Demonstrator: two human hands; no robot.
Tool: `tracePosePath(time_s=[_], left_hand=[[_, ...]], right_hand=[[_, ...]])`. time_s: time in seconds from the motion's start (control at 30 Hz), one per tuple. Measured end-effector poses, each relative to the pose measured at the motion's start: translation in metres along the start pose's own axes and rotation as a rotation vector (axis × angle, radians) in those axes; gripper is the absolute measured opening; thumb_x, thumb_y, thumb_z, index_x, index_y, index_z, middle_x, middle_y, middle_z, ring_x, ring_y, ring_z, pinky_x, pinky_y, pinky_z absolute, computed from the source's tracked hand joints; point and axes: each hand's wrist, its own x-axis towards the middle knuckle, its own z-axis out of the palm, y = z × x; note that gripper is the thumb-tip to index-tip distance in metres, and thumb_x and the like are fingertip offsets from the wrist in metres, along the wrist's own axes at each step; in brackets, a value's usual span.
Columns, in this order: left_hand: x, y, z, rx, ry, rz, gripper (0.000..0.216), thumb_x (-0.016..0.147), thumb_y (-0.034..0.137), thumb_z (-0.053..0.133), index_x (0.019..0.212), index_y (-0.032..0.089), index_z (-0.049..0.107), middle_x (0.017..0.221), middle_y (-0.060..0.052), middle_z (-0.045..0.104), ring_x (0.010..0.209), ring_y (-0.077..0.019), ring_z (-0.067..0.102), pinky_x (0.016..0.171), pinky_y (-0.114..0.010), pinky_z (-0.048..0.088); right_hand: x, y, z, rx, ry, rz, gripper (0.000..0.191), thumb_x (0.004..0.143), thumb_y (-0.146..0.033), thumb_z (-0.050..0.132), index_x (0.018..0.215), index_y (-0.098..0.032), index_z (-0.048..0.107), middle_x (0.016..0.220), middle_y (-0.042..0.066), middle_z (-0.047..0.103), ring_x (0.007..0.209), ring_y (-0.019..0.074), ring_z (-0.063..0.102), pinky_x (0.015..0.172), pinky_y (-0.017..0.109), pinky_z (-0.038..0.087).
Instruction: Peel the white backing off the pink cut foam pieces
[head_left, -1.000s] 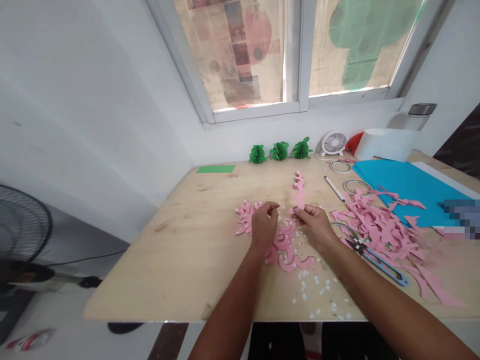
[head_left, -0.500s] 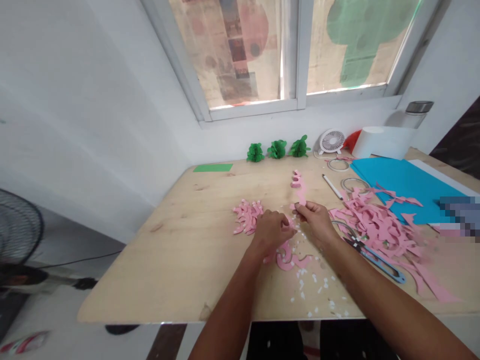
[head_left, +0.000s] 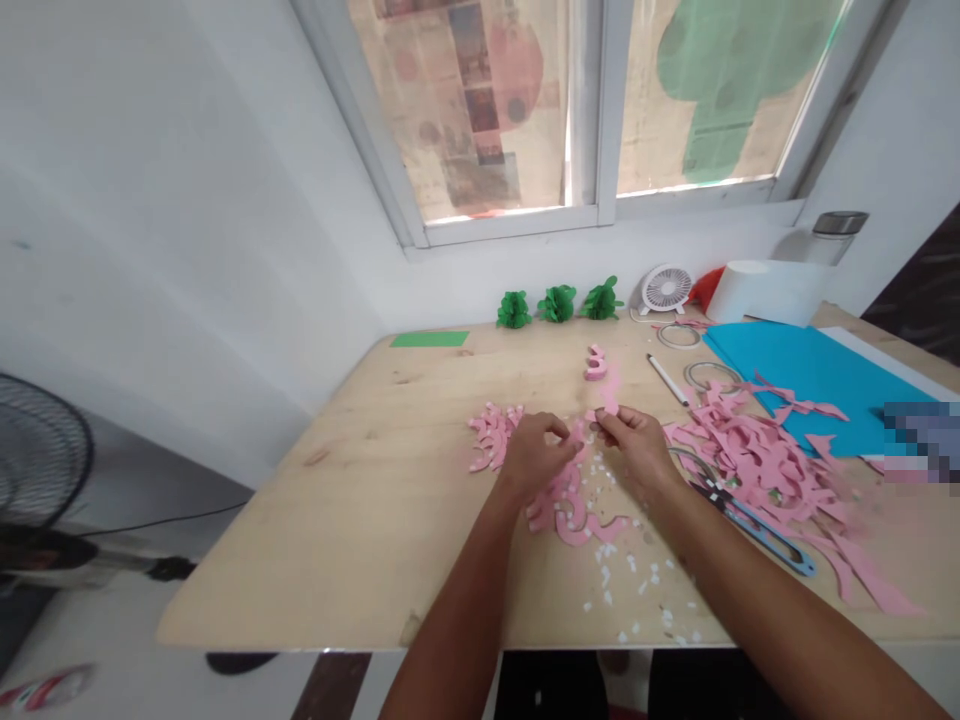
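Both my hands meet over the middle of the wooden table (head_left: 360, 510). My left hand (head_left: 534, 455) pinches a small pink paper piece (head_left: 577, 436) between thumb and fingers. My right hand (head_left: 634, 443) is closed on the near end of a chain of joined pink pieces (head_left: 602, 375) that runs away from me across the table. Under my wrists lies a heap of curved pink cut-outs (head_left: 570, 505). A second small pile of pink pieces (head_left: 491, 435) sits just left of my left hand.
Pink offcuts (head_left: 757, 460) and blue-handled scissors (head_left: 757, 520) lie to the right, beside blue paper sheets (head_left: 810, 375). A pen (head_left: 667, 378), tape rings (head_left: 709, 375), a small white fan (head_left: 666, 290), three green paper balls (head_left: 557, 303) and a green card (head_left: 430, 339) sit further back. White scraps (head_left: 630, 590) dot the near edge.
My left hand went down to the pink heap, then rose with a small piece towards my right hand. The right hand kept hold of the chain's end.
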Motion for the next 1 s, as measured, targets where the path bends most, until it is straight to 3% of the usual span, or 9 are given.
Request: tracePosePath(time_s=[0.13, 0.3, 0.5, 0.63, 0.9, 1.0], left_hand=[[0.005, -0.003, -0.003, -0.548, 0.055, -0.192, 0.023, 0.06, 0.034, 0.068, 0.065, 0.015, 0.056, 0.057, 0.003, 0.054, 0.049, -0.0074, 0.045, 0.049, -0.021, 0.035], [0.007, -0.001, -0.006, -1.0, 0.029, -0.335, 0.032, 0.054, 0.037, 0.073, 0.065, 0.013, 0.055, 0.062, -0.001, 0.059, 0.05, -0.007, 0.048, 0.046, -0.019, 0.035], [0.007, -0.001, -0.008, -0.961, 0.106, -0.281, 0.029, 0.054, 0.031, 0.075, 0.065, 0.013, 0.055, 0.055, 0.003, 0.056, 0.046, -0.0052, 0.046, 0.045, -0.019, 0.034], [0.008, -0.002, -0.006, -1.076, 0.119, -0.291, 0.032, 0.056, 0.033, 0.074, 0.067, 0.014, 0.051, 0.061, 0.001, 0.059, 0.045, -0.0054, 0.047, 0.043, -0.019, 0.033], [0.005, 0.0, -0.004, -1.141, 0.079, -0.266, 0.033, 0.059, 0.032, 0.074, 0.067, 0.016, 0.046, 0.04, 0.012, 0.034, 0.032, -0.0008, 0.029, 0.039, -0.017, 0.024], [0.003, 0.001, -0.004, -1.123, 0.06, -0.271, 0.032, 0.059, 0.032, 0.073, 0.067, 0.015, 0.047, 0.04, 0.012, 0.034, 0.032, -0.0003, 0.028, 0.038, -0.017, 0.021]], right_hand=[[-0.001, -0.004, 0.0, -0.016, -0.003, 0.005, 0.031, 0.062, -0.045, 0.066, 0.058, -0.014, 0.062, 0.053, 0.0, 0.057, 0.048, 0.0102, 0.043, 0.05, 0.024, 0.031], [-0.001, 0.005, 0.002, 0.008, -0.143, 0.007, 0.031, 0.062, -0.045, 0.067, 0.06, -0.015, 0.06, 0.052, 0.0, 0.055, 0.048, 0.0105, 0.042, 0.047, 0.023, 0.028], [0.001, 0.019, 0.002, -0.075, -0.206, -0.002, 0.033, 0.065, -0.045, 0.064, 0.054, -0.016, 0.053, 0.045, -0.005, 0.041, 0.041, 0.0072, 0.031, 0.042, 0.021, 0.02], [0.0, 0.022, 0.003, -0.118, -0.244, 0.019, 0.032, 0.064, -0.045, 0.064, 0.056, -0.015, 0.056, 0.046, -0.005, 0.043, 0.041, 0.0068, 0.031, 0.042, 0.021, 0.02], [-0.004, 0.017, 0.005, -0.143, -0.266, 0.012, 0.036, 0.064, -0.048, 0.063, 0.052, -0.016, 0.051, 0.042, -0.007, 0.034, 0.039, 0.0059, 0.024, 0.039, 0.021, 0.016], [-0.003, 0.02, 0.005, -0.134, -0.277, 0.01, 0.035, 0.065, -0.048, 0.063, 0.054, -0.016, 0.053, 0.042, -0.007, 0.034, 0.039, 0.006, 0.025, 0.039, 0.021, 0.016]])
